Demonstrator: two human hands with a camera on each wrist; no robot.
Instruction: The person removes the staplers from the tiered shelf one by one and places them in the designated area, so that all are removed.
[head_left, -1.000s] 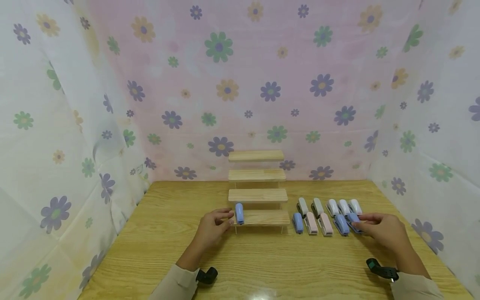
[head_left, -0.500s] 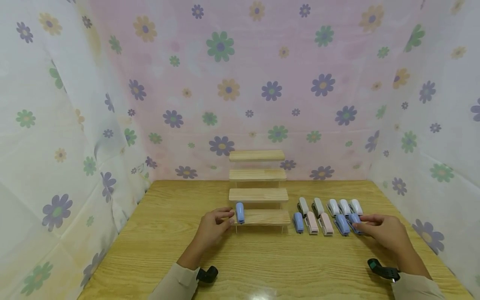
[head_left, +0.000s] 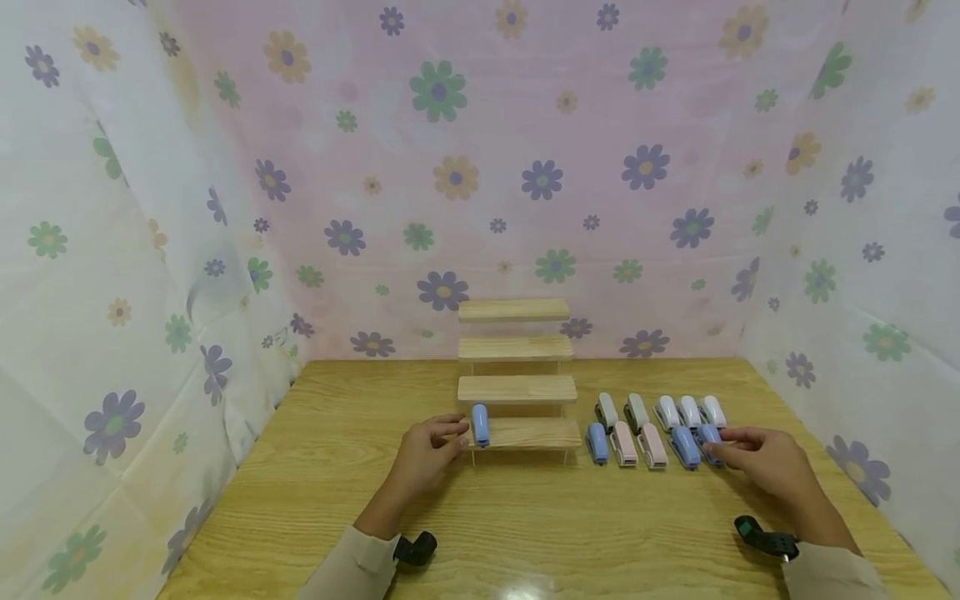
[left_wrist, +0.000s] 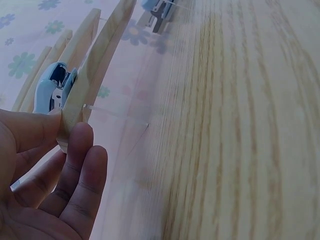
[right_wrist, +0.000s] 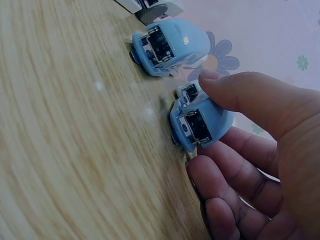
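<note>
A blue mini stapler [head_left: 480,425] sits at the left end of the lowest board of a stepped wooden display rack [head_left: 536,433]. My left hand [head_left: 426,454] is at that end. In the left wrist view its thumb [left_wrist: 37,127] lies by the stapler's base and other fingers curl around the board's end. At the right, my right hand [head_left: 765,458] pinches a blue mini stapler [right_wrist: 205,120] at the end of the front row, thumb on top and fingers beneath. Another blue stapler [right_wrist: 170,47] stands beside it on the table.
Two pink staplers [head_left: 622,444] and a blue one [head_left: 596,443] continue the front row. Behind them stand grey staplers [head_left: 636,412] and white staplers [head_left: 687,412]. Floral cloth [head_left: 495,150] encloses the wooden table [head_left: 585,525] at the back and sides.
</note>
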